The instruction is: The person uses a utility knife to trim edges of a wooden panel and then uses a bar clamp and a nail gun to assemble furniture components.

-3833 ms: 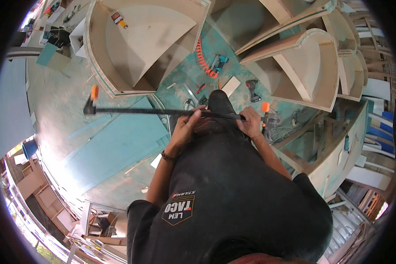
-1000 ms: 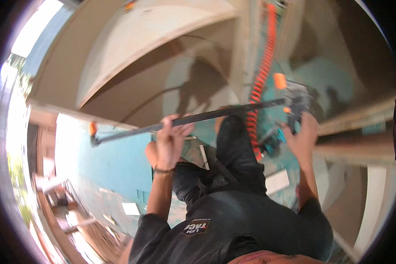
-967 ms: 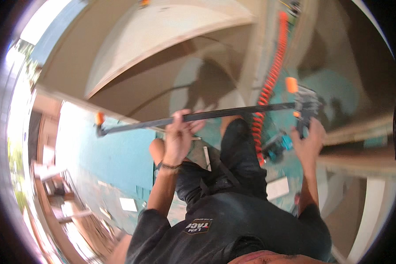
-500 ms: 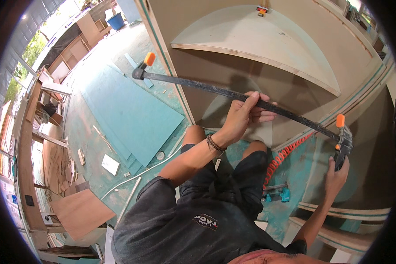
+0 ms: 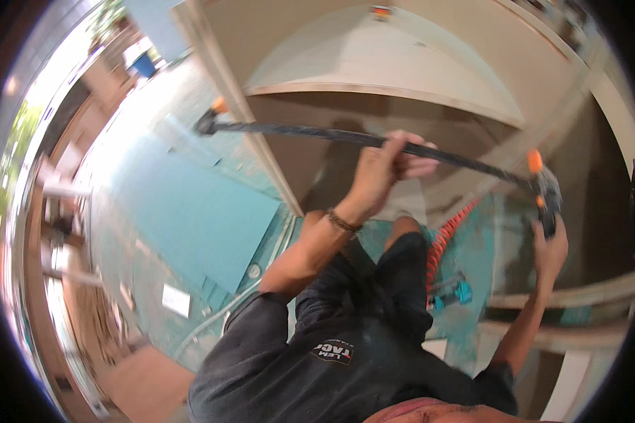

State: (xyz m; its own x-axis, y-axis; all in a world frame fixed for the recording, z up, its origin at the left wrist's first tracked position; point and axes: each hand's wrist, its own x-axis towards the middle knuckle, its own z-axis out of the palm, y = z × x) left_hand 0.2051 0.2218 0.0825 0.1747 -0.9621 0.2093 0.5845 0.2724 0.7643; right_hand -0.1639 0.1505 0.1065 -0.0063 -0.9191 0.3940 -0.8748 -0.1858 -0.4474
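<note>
A long black bar clamp (image 5: 289,130) with orange pads stretches across the front of a pale wooden cabinet (image 5: 219,77). My left hand (image 5: 389,166) is closed around the middle of its bar, thumb on top and fingers beneath. At the right end, my right hand (image 5: 552,250) grips the dark handle below the clamp's jaw. The far left jaw hangs close beside the cabinet's upright edge; whether its pad touches the wood I cannot tell. Behind the bar, a curved shelf (image 5: 388,67) spans the cabinet, with a small orange-and-black object (image 5: 381,13) on it.
Blue-green sheets (image 5: 197,211) lie on the floor at left, near a white rectangular piece (image 5: 176,299) and a brown board (image 5: 148,384). A red coiled hose (image 5: 441,250) and a teal power tool (image 5: 453,294) are by my right leg. A blue bucket (image 5: 144,65) stands far left.
The view has shifted and blurred. Both hands still hold the clamp; its right end has risen with my right hand, and its left jaw appears nearer the cabinet's upright edge.
</note>
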